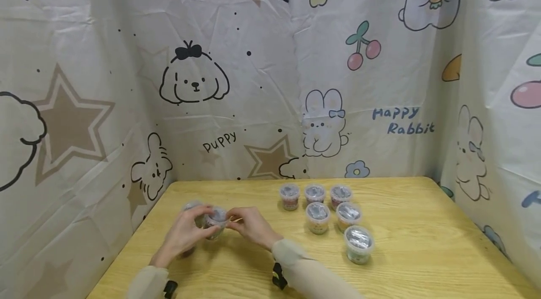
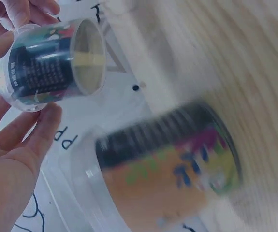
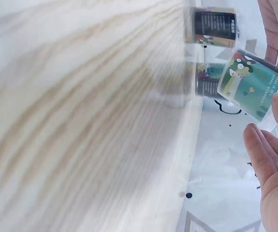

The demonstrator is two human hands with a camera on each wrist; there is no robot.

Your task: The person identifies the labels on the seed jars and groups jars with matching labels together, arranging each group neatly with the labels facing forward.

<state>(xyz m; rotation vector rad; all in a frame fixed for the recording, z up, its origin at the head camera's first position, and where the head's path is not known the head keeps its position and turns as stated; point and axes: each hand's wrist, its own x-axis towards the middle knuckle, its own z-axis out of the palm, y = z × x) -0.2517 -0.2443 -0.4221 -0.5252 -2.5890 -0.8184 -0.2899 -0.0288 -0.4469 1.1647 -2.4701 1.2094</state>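
Head view shows two hands together at a small round clear-plastic tub with a teal-and-black printed label [image 1: 217, 215], held over the left part of the pale yellow wood-grained table [image 1: 422, 224]. The left hand [image 1: 186, 233] grips it with thumb and fingers on opposite sides near the rim; the right hand [image 1: 251, 228] meets the rim's other edge with its fingertips and appears to pinch it. The left wrist view shows the tub's underside, so it seems to be off the table, and the right wrist view shows it tilted. Its wall looks thin and smooth: probably light, a little slippery, and likely to flex or dent if squeezed hard across the label. The projecting rim should be stiffer, so a hold just beneath it, fingers opposed, looks safest; how full it is cannot be told. A clear tub with an orange-and-black label [image 2: 163, 169], blurred, is close by, over the table's left part. Six silvery-topped plastic tubs [image 1: 318, 218] stand from the table's middle toward its right side.
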